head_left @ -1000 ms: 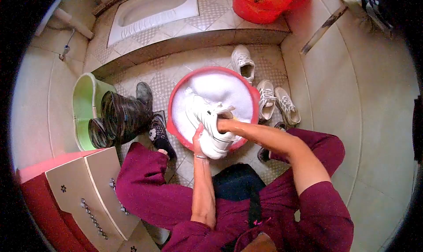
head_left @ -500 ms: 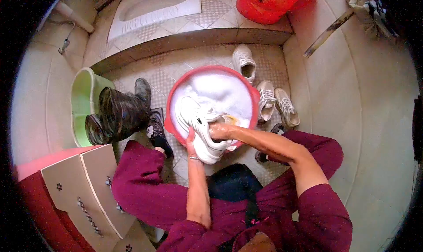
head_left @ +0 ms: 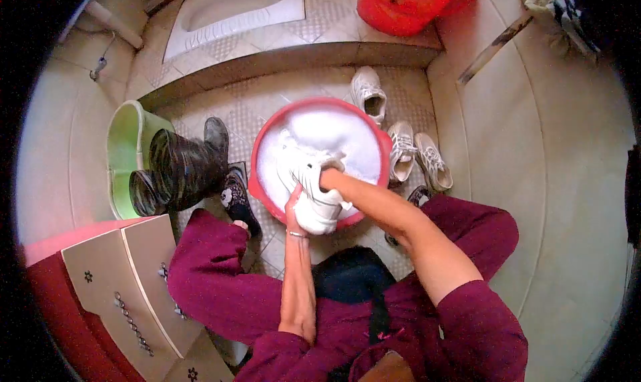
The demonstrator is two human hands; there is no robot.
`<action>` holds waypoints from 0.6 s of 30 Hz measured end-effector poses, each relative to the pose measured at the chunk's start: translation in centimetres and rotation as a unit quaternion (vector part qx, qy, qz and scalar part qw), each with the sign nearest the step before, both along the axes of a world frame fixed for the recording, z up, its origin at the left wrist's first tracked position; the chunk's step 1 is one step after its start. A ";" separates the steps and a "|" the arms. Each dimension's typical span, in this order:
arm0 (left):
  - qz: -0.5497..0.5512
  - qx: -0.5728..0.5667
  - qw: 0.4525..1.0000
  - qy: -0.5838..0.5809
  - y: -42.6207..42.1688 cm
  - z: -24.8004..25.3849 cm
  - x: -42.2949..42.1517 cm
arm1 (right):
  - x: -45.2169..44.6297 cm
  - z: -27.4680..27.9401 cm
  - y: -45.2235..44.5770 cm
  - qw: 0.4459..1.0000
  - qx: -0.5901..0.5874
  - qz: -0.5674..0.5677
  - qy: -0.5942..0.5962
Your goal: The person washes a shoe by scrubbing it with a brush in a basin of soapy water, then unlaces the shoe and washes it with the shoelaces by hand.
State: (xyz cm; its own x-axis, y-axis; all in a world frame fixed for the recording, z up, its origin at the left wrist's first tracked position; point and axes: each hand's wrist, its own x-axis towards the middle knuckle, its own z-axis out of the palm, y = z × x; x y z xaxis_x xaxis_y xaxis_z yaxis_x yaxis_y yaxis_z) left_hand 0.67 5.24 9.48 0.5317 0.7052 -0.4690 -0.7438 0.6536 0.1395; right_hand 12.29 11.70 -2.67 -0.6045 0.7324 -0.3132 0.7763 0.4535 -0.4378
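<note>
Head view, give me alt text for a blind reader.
A person's left hand holds a white shoe at a red basin of white suds, the right hand inside the shoe. Three more pale shoes sit right of the basin, dark boots left beside a green tub.

Foam [head_left: 320,128] is in the basin [head_left: 384,145], a shoe [head_left: 317,212] over its near part. To the right stand one sneaker [head_left: 366,85], farther, and two others [head_left: 402,148], nearer. Boots [head_left: 183,168] and a tub [head_left: 120,141] lie left; a cabinet [head_left: 100,268], near left. The far step [head_left: 287,60] bears a squat toilet [head_left: 267,25], left, and a bucket [head_left: 394,15], right.
</note>
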 end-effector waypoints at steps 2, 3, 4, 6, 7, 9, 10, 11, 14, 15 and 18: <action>0.011 0.002 1.000 0.013 -0.1 -0.3 0.0 | 0.2 0.8 -1.0 1.000 0.005 0.009 0.011; 0.019 -0.002 0.999 0.028 -0.6 -0.8 -0.1 | 0.5 1.7 -1.8 1.000 0.008 0.013 0.024; 0.018 -0.001 0.999 0.050 -0.6 -1.9 -0.3 | 0.8 2.7 -2.5 0.999 0.011 0.020 0.034; 0.017 -0.005 0.999 0.028 -0.6 -2.6 -1.2 | 1.4 5.0 -4.2 0.998 0.015 0.028 0.057; 0.013 -0.008 1.000 0.008 -0.6 -2.9 -1.0 | 1.7 6.0 -4.8 0.997 0.018 0.031 0.066; 0.012 -0.025 0.999 -0.036 -0.4 -0.2 -0.4 | 1.7 7.3 -5.2 0.996 0.028 0.030 0.085; 0.003 -0.009 0.998 -0.065 -0.2 0.5 -0.4 | 1.2 7.7 -4.9 0.995 0.034 0.028 0.093; -0.008 0.007 0.996 -0.093 -0.1 1.2 -0.3 | 1.0 7.7 -4.8 0.994 0.038 0.025 0.096; 0.005 0.043 0.996 -0.074 -0.5 3.1 0.8 | -0.4 5.7 -2.7 0.996 0.039 0.008 0.086; 0.021 0.039 0.998 -0.033 -0.5 3.0 0.9 | -0.7 4.8 -1.8 0.997 0.033 0.001 0.076; 0.008 0.014 1.000 0.008 -0.5 2.5 0.6 | -1.4 2.2 0.4 0.999 0.005 -0.021 0.047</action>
